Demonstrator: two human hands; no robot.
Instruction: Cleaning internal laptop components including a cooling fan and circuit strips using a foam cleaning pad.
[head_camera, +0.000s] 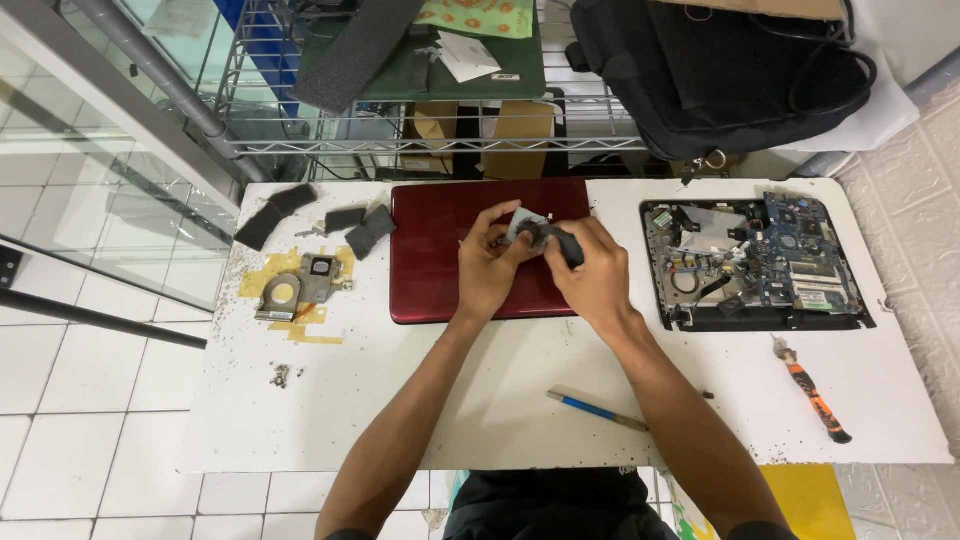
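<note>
— Where are the hands, and how much room is around them?

— Both are up over the red laptop lid (440, 255), near its upper right corner. The left hand (488, 265) and the right hand (592, 275) meet around one small grey part (527, 229), which sits between them just above the lid. In front of the hands, toward the person, the white table (350, 420) is mostly bare, crossed only by the two forearms. The near edge of the table runs just above the person's dark shirt.

— How are the fingers set?

— The left hand's fingers are curled, pinching the grey part from its left side. The right hand is closed on a dark piece (568, 245) that touches the same part. Whether that piece is a tool or belongs to the part, I cannot tell.

— Count what lies around.

— One blue-handled tool (595, 410) lies just right of the right forearm. One orange-handled screwdriver (815, 398) lies near the table's right edge. One opened laptop base (755, 262), its circuit board showing, lies right of the red lid, close beside it. On the left, one metal cooling unit (295, 285) sits on yellow tape, and four dark foam pads (330, 222) lie above it near the far left corner. Small crumbs (281, 375) lie below the cooling unit.

— And past the table?

— A wire shelf (420, 140) stands behind the far edge, with a black bag (720, 70) at the right. White floor tiles lie to the left.
</note>
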